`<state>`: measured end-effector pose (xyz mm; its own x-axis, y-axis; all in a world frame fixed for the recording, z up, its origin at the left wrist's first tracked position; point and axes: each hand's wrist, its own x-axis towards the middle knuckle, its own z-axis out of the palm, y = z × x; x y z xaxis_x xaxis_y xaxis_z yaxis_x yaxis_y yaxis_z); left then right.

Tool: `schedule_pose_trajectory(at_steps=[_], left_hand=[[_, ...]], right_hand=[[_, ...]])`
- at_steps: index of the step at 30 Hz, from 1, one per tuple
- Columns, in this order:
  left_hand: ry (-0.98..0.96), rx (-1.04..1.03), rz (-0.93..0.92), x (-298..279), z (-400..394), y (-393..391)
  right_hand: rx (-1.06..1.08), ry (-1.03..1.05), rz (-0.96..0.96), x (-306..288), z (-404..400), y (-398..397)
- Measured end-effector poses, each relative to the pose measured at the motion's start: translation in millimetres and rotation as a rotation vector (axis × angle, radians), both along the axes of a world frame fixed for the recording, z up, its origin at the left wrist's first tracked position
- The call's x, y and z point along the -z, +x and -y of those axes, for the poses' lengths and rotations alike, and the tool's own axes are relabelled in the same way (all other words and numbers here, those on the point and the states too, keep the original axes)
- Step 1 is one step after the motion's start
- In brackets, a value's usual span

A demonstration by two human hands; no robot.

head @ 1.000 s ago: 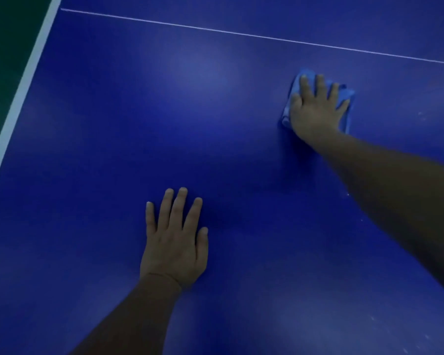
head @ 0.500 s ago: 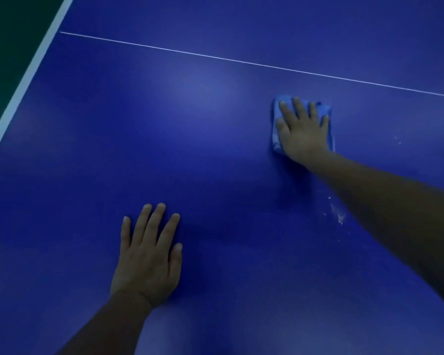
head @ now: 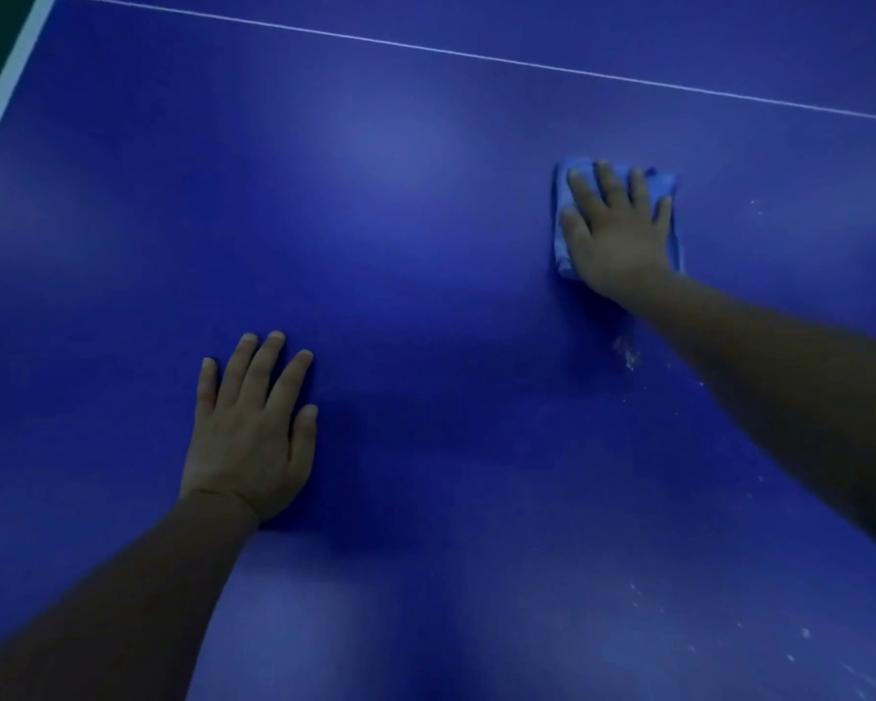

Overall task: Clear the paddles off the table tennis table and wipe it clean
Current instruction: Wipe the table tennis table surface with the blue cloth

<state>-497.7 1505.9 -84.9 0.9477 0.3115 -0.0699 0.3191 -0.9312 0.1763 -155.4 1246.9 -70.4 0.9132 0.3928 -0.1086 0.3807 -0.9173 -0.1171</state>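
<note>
The dark blue table tennis table (head: 400,245) fills the view. My right hand (head: 615,235) presses flat, fingers spread, on a folded light blue cloth (head: 561,245) at the right of the middle; most of the cloth is hidden under the hand. My left hand (head: 254,432) rests flat on the bare table surface lower left, fingers straight and holding nothing. No paddle is in view.
A thin white centre line (head: 476,55) crosses the table at the top. The white edge stripe (head: 6,78) runs along the left, with dark green floor beyond it. Pale specks of dust (head: 628,354) lie just behind the cloth and at the lower right (head: 800,634).
My right hand has dragged the cloth back toward me and a little to the left, away from the centre line. My left hand stays flat on the table.
</note>
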Motion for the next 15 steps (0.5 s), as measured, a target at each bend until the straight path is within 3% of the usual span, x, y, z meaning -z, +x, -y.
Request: schedule_pose_trajectory(at_steps=[2, 6, 9, 11, 15], left_hand=[[0.004, 0.001, -0.002, -1.3, 0.7, -0.1], [0.012, 0.008, 0.005, -1.7, 1.0, -0.3], [0.024, 0.014, 0.008, -0.6, 1.1, -1.0], [0.032, 0.013, 0.003, -0.3, 0.3, -0.7], [0.056, 0.008, -0.011, 0.4, 0.0, -1.5]], right_hand=[[-0.144, -0.014, 0.065, 9.1, -2.8, -51.7], [-0.806, 0.078, 0.017, 21.0, 41.1, -217.1], [-1.01, 0.028, -0.009, 14.4, 66.3, -206.6], [-0.794, -0.042, 0.083, 12.2, 56.8, -142.1], [-0.018, -0.023, 0.021, -1.5, 55.4, -27.2]])
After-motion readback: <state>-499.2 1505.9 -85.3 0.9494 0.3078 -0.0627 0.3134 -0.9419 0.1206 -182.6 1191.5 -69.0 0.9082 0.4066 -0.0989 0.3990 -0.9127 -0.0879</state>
